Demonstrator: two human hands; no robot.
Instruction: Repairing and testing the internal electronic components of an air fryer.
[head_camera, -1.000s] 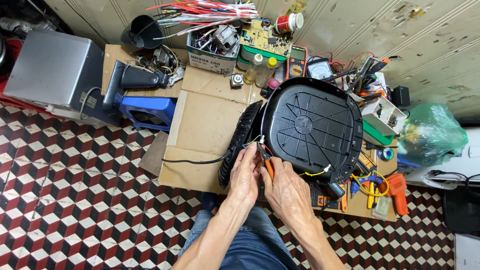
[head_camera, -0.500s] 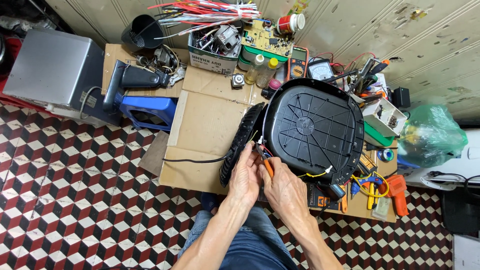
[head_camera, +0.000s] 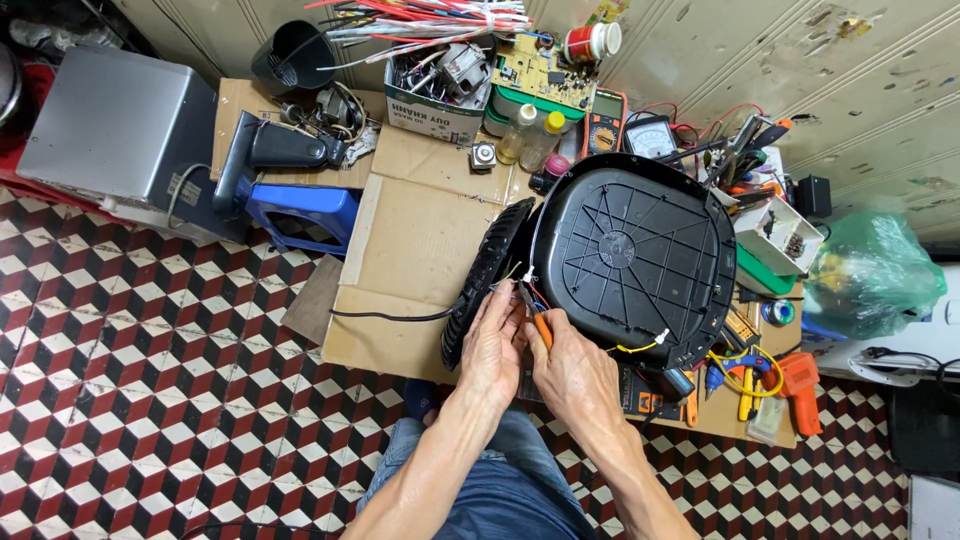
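Fingers (head_camera: 497, 308) of the left hand (head_camera: 492, 350) are pinched on a small bundle of thin coloured wires (head_camera: 522, 285) at the near left edge of a large rounded black plastic appliance base (head_camera: 632, 262), apparently so that the strands are held steady and clear of the rim. Beside it, the right hand (head_camera: 572, 372) is closed around a pair of orange-handled pliers (head_camera: 537, 322), whose tip is brought to the same wires; whether the tip has bitten on a strand cannot be told. The base is laid upside down on a flattened brown cardboard sheet (head_camera: 420, 240), its ribbed underside turned up, presumably so the wiring can be reached.

Further left, a blue plastic stool (head_camera: 300, 212) and a grey metal box (head_camera: 115, 125) are seen on the tiled floor. A black cable (head_camera: 385, 316) is trailed across the cardboard just left of the left hand. Behind the base, a green circuit board (head_camera: 545, 68) and an orange multimeter (head_camera: 604, 117) are crowded together. At the far right, a green plastic bag (head_camera: 872, 272) is set well apart.
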